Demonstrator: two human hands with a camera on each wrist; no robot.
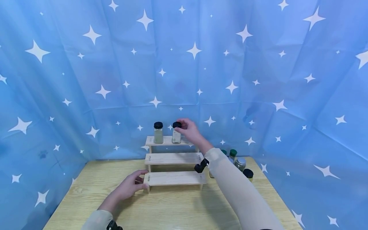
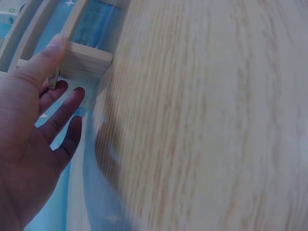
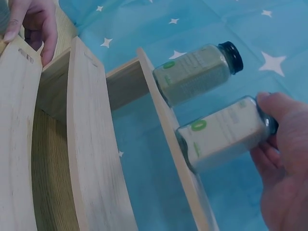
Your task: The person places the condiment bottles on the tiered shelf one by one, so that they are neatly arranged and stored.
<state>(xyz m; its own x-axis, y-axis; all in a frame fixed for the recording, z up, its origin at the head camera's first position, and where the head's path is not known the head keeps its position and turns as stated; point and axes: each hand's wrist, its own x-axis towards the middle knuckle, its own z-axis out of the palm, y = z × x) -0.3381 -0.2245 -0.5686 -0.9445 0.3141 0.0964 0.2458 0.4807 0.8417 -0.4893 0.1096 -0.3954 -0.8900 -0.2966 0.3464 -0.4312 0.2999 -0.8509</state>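
Note:
A three-tier wooden spice rack (image 1: 176, 158) stands on the table. On its top tier are two glass spice jars with black lids. The right hand (image 1: 190, 131) pinches the lid of the right-hand spice jar (image 3: 226, 132), whose base meets the top board in the right wrist view. To its left, the other spice jar (image 3: 192, 72) stands upright and apart. Lower down, the left hand (image 1: 130, 186) grips the left end of the bottom tier. Its thumb (image 2: 45, 57) lies on the board's edge in the left wrist view, the other fingers spread below.
Several more jars stand on the table right of the rack, among them a silver-lidded jar (image 1: 240, 163) and a black-lidded jar (image 1: 248, 174), partly behind the right sleeve. A blue curtain with white stars (image 1: 184, 80) hangs behind the wooden table (image 1: 178, 210).

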